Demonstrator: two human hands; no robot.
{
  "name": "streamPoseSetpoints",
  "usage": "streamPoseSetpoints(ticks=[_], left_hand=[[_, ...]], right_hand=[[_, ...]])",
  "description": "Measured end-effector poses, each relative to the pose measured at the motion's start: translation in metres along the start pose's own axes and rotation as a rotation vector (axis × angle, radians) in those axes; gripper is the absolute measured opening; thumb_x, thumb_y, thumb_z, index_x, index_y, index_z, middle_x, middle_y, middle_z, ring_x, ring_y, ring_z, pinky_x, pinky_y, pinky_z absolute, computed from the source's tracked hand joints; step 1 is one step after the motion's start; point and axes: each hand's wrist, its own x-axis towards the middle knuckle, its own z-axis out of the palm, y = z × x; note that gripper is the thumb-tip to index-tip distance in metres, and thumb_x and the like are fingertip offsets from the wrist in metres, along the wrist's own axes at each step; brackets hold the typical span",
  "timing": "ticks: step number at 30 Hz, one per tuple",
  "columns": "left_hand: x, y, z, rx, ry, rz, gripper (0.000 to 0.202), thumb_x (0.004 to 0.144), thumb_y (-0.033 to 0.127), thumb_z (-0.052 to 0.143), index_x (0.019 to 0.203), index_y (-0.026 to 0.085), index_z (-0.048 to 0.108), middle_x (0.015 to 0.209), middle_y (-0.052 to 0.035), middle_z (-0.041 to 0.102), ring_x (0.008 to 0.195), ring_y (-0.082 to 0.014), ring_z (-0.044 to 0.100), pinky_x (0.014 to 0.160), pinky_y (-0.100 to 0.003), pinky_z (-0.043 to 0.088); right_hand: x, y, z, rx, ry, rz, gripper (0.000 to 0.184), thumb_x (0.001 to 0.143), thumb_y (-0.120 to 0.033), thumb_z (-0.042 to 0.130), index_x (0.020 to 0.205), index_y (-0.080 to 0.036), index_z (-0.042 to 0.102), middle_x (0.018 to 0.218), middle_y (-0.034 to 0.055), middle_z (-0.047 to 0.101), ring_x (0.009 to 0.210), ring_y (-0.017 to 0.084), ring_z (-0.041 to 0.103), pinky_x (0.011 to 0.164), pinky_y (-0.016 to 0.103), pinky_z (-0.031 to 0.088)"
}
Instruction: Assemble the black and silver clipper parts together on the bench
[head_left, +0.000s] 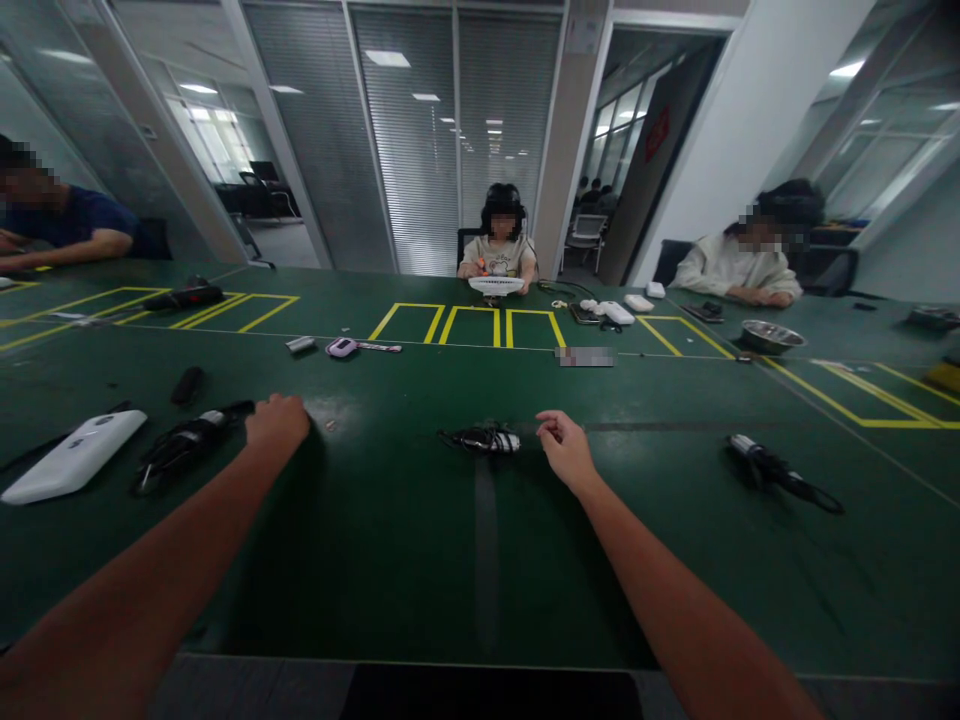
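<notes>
At the far left of the green desk point(360, 560), a person in a dark blue top point(79, 218) leans with the forearm on the surface. Nearer, a white flat device point(79, 457) with rounded corners lies at a slant, and a small black object point(187, 385) lies behind its right end. Just to the right of the device is the left cable bundle point(187, 440), black with a silver part, lying diagonally. The left hand point(279, 425) is at the far right end of this bundle, with the back of the hand upward. Its fingers are bent and mostly hidden, so it cannot be told whether this grip is pinching the bundle or only rests beside it.

Farther back are a small silver object point(301, 345) and a purple object point(343, 347) with a strap. In the middle lies the middle cable bundle point(484, 439), its whitish end pointing to the right hand point(564, 445). This grip is spread a little, thumb and fingers curved, near the bundle but apart from it. Behind, across the desk, a seated person point(501, 250) is at a white tray point(496, 286).

At the right, the right cable bundle point(784, 475) lies well apart from the right hand; a metal bowl point(772, 338) stands behind it.
</notes>
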Motion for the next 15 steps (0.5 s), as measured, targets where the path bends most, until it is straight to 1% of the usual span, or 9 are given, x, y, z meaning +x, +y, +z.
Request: streamPoseSetpoints(ticks=[2,4,7,9,13,15], left_hand=[[-0.003,0.0,0.001,0.011,0.02,0.006,0.033,0.088,0.019,0.039,0.109,0.01,0.062,0.117,-0.0178,0.056,0.104,-0.0296,0.052,0.074,-0.032,0.043],[-0.004,0.0,0.002,0.02,0.046,0.013,0.033,0.089,0.018,0.037,0.11,0.01,0.061,0.118,-0.0173,0.056,0.105,-0.0293,0.052,0.075,-0.032,0.043],[0.0,-0.004,0.004,0.07,0.133,-0.027,0.034,0.09,0.02,0.037,0.115,0.011,0.059,0.121,-0.017,0.053,0.111,-0.0309,0.048,0.079,-0.035,0.042],[0.006,-0.008,0.006,0.096,0.153,-0.064,0.034,0.09,0.022,0.038,0.116,0.012,0.058,0.123,-0.0175,0.052,0.113,-0.0315,0.047,0.081,-0.035,0.043],[0.017,-0.018,0.006,0.058,0.019,-0.084,0.035,0.089,0.02,0.038,0.114,0.009,0.06,0.124,-0.0191,0.054,0.114,-0.0321,0.049,0.08,-0.035,0.043],[0.019,-0.021,0.006,0.04,-0.02,-0.077,0.035,0.088,0.018,0.038,0.112,0.007,0.061,0.123,-0.0202,0.056,0.113,-0.0325,0.05,0.08,-0.035,0.044]], right_hand=[[0.0,0.002,-0.001,-0.006,0.004,0.0,0.028,0.079,-0.026,0.05,0.104,-0.017,0.06,0.081,0.0023,0.064,0.065,0.014,0.058,0.059,0.025,0.045],[0.001,0.002,-0.001,-0.013,0.009,-0.004,0.028,0.079,-0.025,0.05,0.103,-0.017,0.061,0.081,0.0024,0.064,0.065,0.014,0.058,0.06,0.026,0.045],[0.001,0.002,-0.001,-0.021,0.009,-0.007,0.028,0.079,-0.024,0.049,0.102,-0.016,0.061,0.08,0.0024,0.064,0.066,0.014,0.058,0.061,0.026,0.046],[0.001,0.002,0.0,-0.02,0.004,-0.005,0.028,0.079,-0.024,0.049,0.102,-0.016,0.061,0.08,0.0023,0.064,0.066,0.014,0.059,0.06,0.026,0.046],[0.001,0.002,0.001,-0.018,-0.002,-0.011,0.026,0.079,-0.023,0.049,0.101,-0.017,0.061,0.08,0.0022,0.064,0.067,0.014,0.059,0.062,0.026,0.046],[0.001,0.002,0.002,-0.019,-0.002,-0.011,0.026,0.079,-0.023,0.049,0.101,-0.016,0.061,0.08,0.0023,0.064,0.067,0.014,0.059,0.063,0.026,0.046]])
